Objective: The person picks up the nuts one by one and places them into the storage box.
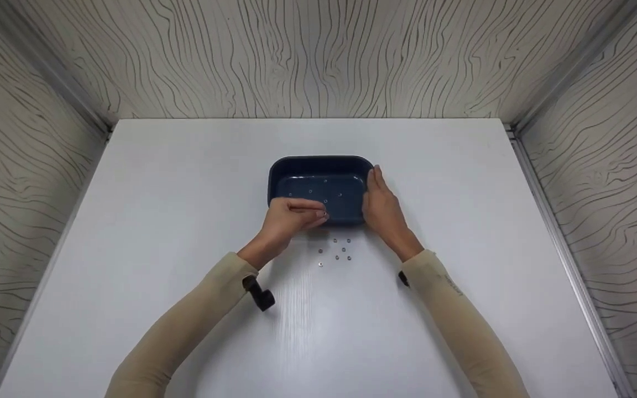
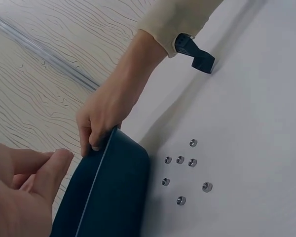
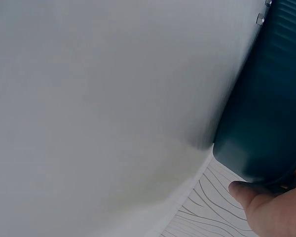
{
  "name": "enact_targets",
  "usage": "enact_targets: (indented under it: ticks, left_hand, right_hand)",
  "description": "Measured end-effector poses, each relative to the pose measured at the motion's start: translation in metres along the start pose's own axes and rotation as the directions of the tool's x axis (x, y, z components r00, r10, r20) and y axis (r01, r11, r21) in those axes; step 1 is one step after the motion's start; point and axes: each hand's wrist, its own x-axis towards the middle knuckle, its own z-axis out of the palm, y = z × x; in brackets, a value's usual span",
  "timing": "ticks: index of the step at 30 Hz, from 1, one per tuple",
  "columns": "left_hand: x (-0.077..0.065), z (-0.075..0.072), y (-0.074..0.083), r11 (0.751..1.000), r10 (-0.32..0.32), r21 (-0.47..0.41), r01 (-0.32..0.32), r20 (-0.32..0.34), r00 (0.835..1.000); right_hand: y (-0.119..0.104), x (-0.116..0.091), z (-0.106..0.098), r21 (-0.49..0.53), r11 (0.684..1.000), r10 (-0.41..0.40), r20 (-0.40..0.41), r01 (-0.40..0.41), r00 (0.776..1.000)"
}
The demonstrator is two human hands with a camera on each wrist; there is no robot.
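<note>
A dark blue rectangular bin [image 1: 346,213] stands on the white table, with several small metal nuts [image 1: 311,191] scattered on its floor. Over its near left part, my left hand [image 1: 290,220] pinches a small metal nut [image 1: 324,214] between thumb and fingers. My right hand [image 1: 383,209] holds the bin's right wall, with the thumb on the inside at the rim in the left wrist view. In front of the bin, several more nuts [image 2: 180,160] lie loose on the table.
The white table [image 1: 197,166] reaches to wood-patterned panels [image 1: 307,61] at the back and both sides. Metal rails [image 1: 567,249] run along the table's sides. A black wrist camera [image 1: 260,296] sticks out below the left sleeve, close over the table.
</note>
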Motion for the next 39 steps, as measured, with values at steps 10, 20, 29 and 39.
enact_targets:
  ticks: [10, 20, 29, 39]
  left_hand:
    - [0.014, -0.004, 0.007, 0.996, -0.001, -0.087, -0.006, -0.08, 0.997]
    - [0.034, -0.007, 0.01, 0.991, 0.001, -0.13, -0.025, -0.183, 0.983]
    - [0.048, -0.01, 0.009, 0.986, -0.002, -0.159, -0.039, -0.249, 0.968]
    - [0.056, -0.017, 0.011, 0.996, -0.061, -0.086, 0.036, -0.31, 0.949]
  right_hand:
    - [0.0, 0.0, -0.001, 0.0, 1.0, -0.005, -0.001, 0.005, 1.0]
    - [0.0, 0.0, 0.0, 0.0, 1.0, -0.002, 0.007, 0.002, 1.0]
    - [-0.001, 0.001, -0.001, 0.012, 1.0, -0.009, 0.003, 0.009, 1.0]
    - [0.001, 0.0, -0.001, 0.009, 1.0, -0.008, -0.004, 0.008, 1.0]
